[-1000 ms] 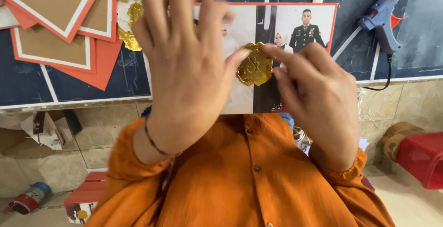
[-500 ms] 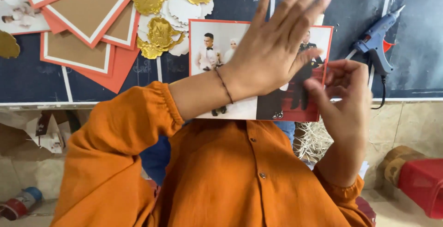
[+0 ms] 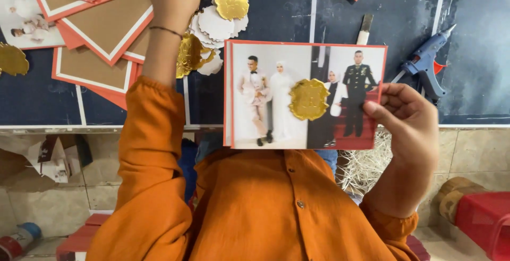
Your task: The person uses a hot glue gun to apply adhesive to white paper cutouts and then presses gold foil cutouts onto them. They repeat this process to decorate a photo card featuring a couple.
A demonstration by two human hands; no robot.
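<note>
My right hand (image 3: 409,128) grips the right edge of a red-bordered photo card (image 3: 265,107) and holds it upright in front of my orange shirt. A gold scalloped seal (image 3: 309,99) is stuck at the card's middle, between two printed photos of people. My left hand (image 3: 172,1) is stretched out over the dark work board (image 3: 276,6), right at a pile of gold and white scalloped seals (image 3: 223,16). Its fingers are cut off by the top edge, so I cannot tell if it holds anything.
Brown cards with red and white borders (image 3: 101,27) are stacked at the left, with a loose gold seal (image 3: 11,59) beside them. A blue glue gun (image 3: 427,62) lies at the right and a small stick (image 3: 364,27) lies behind the card. Pale raffia (image 3: 364,168) and a red box (image 3: 478,218) are below.
My left hand pressed the gold seal onto the card, lifted off it and reached out to the seal pile. The right hand keeps its hold on the card.
</note>
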